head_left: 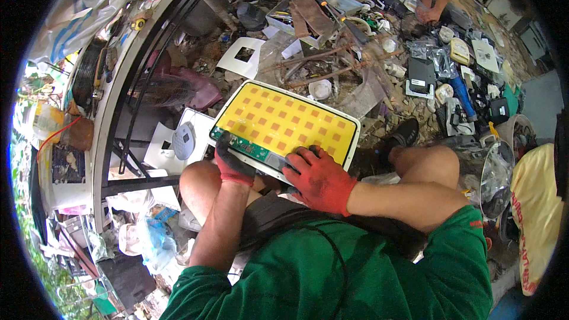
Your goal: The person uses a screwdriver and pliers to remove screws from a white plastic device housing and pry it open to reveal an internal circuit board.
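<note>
White-framed panel (278,121), yellow-faced, lay ahead of the torso by the knees, its long axis slanting left to right, nearer the body rightward. The gloved hands were apart on its near side — left hand (235,165) at the green circuit strip (252,149), right hand (320,181) over the face; any grip beneath couldn't be told. Far edge and right end were hand-free — a white cup (320,89) stood beyond.
</note>
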Available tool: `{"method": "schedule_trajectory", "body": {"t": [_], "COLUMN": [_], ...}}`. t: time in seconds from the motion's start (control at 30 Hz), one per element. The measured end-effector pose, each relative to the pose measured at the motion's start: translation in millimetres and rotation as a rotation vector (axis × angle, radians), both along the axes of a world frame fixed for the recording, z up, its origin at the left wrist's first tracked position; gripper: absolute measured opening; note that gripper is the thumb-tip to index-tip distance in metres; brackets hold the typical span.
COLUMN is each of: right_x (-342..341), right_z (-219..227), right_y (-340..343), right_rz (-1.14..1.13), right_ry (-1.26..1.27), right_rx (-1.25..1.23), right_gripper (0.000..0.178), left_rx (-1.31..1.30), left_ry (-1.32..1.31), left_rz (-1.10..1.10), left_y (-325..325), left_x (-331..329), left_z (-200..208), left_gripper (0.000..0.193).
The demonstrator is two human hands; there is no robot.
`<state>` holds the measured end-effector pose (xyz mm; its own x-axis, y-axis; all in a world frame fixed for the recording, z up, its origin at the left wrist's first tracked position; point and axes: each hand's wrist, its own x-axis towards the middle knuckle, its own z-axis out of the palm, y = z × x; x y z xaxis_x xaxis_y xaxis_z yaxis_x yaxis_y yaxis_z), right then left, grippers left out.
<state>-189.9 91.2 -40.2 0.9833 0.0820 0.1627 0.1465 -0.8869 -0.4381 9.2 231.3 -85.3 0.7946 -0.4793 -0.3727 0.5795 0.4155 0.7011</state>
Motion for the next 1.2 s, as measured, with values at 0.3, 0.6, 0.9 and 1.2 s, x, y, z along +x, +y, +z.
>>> {"method": "schedule_trajectory", "body": {"t": [0.3, 0.6, 0.9, 1.2], "right_x": [38.3, 55.3, 10.7, -8.7], "right_z": [-47.2, -73.8, -39.7, -70.6], "right_y": [-107.3, -110.0, -110.7, -117.0], "right_rz": [-0.515, -0.461, -0.653, -0.919], "right_ry": [0.257, 0.427, 0.268, 0.261], "right_rx": [0.119, 0.452, 0.617, 0.811], "right_gripper": [0.078, 0.079, 0.079, 0.069], "left_rx": [-0.048, -0.097, -0.101, 0.312], "left_ry": [-0.001, -0.055, -0.076, -0.250], "left_rz": [-0.136, -0.191, -0.577, -0.594], "left_y": [-4.6, 3.9, -60.8, -189.6], "left_x": [-0.1, 23.0, 55.5, 115.3], "left_z": [-2.6, -21.5, 45.2, -6.4], "left_gripper": [0.051, 0.054, 0.057, 0.037]}}
